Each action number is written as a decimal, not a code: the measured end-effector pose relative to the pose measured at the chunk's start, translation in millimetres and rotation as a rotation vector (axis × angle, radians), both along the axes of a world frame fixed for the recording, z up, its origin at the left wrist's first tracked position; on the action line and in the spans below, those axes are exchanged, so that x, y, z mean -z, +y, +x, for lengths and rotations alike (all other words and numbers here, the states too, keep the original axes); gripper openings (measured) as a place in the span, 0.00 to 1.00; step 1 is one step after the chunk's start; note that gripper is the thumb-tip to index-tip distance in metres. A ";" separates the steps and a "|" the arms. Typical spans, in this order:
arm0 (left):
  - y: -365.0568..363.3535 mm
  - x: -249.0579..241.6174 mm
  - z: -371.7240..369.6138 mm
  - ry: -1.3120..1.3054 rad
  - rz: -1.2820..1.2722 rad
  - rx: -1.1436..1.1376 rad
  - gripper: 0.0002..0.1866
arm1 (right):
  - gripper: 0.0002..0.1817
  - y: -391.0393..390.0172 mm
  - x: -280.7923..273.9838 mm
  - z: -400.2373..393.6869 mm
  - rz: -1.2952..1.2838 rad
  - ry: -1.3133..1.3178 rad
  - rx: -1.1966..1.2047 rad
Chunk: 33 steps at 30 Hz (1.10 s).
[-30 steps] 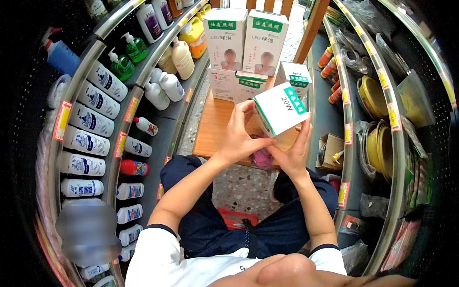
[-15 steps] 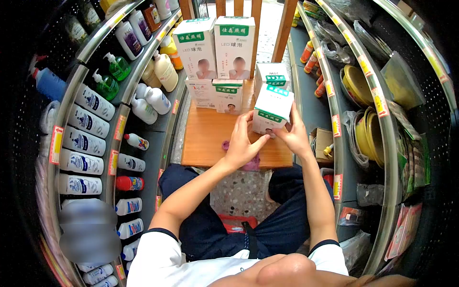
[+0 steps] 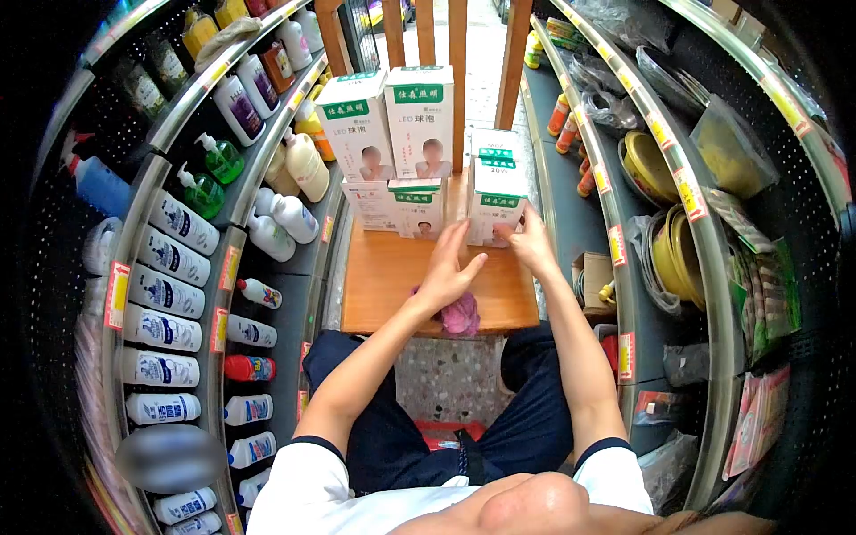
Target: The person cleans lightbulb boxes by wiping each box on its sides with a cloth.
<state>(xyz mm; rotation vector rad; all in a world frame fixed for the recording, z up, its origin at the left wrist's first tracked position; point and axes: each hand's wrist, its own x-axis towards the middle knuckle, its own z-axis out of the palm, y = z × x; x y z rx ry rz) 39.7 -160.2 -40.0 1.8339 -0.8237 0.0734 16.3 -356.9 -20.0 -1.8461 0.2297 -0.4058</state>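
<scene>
A white and green LED bulb box (image 3: 496, 211) stands at the right of the wooden chair seat (image 3: 383, 294), in front of another white box (image 3: 496, 143). My right hand (image 3: 530, 242) touches its front right side, thumb on the front and fingers at the side. My left hand (image 3: 448, 272) is at its lower left, fingers apart and holding nothing. To the left, two tall LED boxes (image 3: 353, 129) (image 3: 419, 123) rest on top of smaller boxes (image 3: 416, 212). A crumpled pink cloth (image 3: 460, 315) lies near the seat's front edge, beside my left hand.
Shelves on the left hold white bottles (image 3: 166, 325), green pump bottles (image 3: 218, 159) and other cleaners. On the right shelves are yellow basins (image 3: 682, 259), orange-capped bottles (image 3: 558, 116) and bagged goods. Wooden chair slats (image 3: 426, 36) rise behind the boxes.
The box between my hands has moved away from me and down onto the seat, now more upright. My left hand has come away from it. More of the pink cloth shows.
</scene>
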 end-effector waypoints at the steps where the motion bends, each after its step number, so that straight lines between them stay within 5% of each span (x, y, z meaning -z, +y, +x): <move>1: 1.2 2.6 0.8 -0.012 0.003 -0.021 0.32 | 0.37 -0.1 3.4 6.2 -0.028 -0.025 0.009; 5: 8.1 -1.4 -4.3 0.006 -0.011 -0.032 0.22 | 0.34 4.3 -0.9 21.1 0.108 -0.031 0.036; 12: 28.0 -8.5 -4.4 -0.017 0.001 -0.064 0.18 | 0.29 -8.9 18.4 49.9 -0.052 -0.079 0.095; 17: 41.8 -10.6 -0.1 0.050 -0.019 -0.098 0.16 | 0.60 -34.0 33.2 60.9 -0.121 0.035 0.077; 20: 51.1 -14.5 2.7 0.050 -0.007 -0.131 0.15 | 0.58 -19.4 -18.2 36.5 -0.465 -0.111 0.296; 25: 61.7 -19.2 10.8 0.075 -0.158 -0.173 0.15 | 0.52 11.2 -86.2 27.2 -0.197 -0.457 0.039; 33: 87.9 -22.8 13.7 0.057 -0.229 -0.198 0.15 | 0.68 35.0 -138.0 112.1 0.049 -0.226 -0.295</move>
